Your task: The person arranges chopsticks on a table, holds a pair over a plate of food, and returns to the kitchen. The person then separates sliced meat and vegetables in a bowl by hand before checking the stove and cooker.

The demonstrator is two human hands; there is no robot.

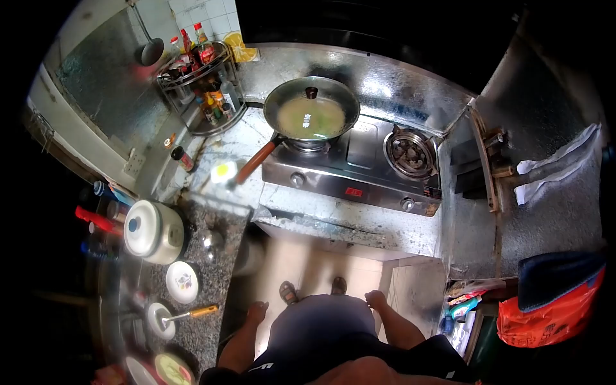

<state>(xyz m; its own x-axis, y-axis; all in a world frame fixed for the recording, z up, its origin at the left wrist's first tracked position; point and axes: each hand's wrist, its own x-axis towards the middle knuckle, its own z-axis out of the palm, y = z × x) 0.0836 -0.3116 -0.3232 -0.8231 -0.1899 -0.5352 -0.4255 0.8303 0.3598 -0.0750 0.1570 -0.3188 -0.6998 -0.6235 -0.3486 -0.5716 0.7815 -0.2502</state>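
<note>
Both of my hands hang low beside my body, away from the counters. My left hand (257, 312) is empty, its fingers loosely bent, close to the edge of the granite counter (208, 282). On the other side, my right hand (376, 298) also holds nothing, with its fingers slightly apart. Farther forward, a wok (274, 133) with a brown handle (258, 160) sits on the left burner of a steel gas stove (340, 176). A clear lid with a dark knob (311, 93) appears to cover it, over pale greenish liquid.
On the left counter stand a white lidded pot (154, 231), a white plate (183, 282) and a spatula with a yellow handle (204, 311) across a small dish. A bottle rack (199, 70) fills the back corner. A red bag (552, 314) is at right.
</note>
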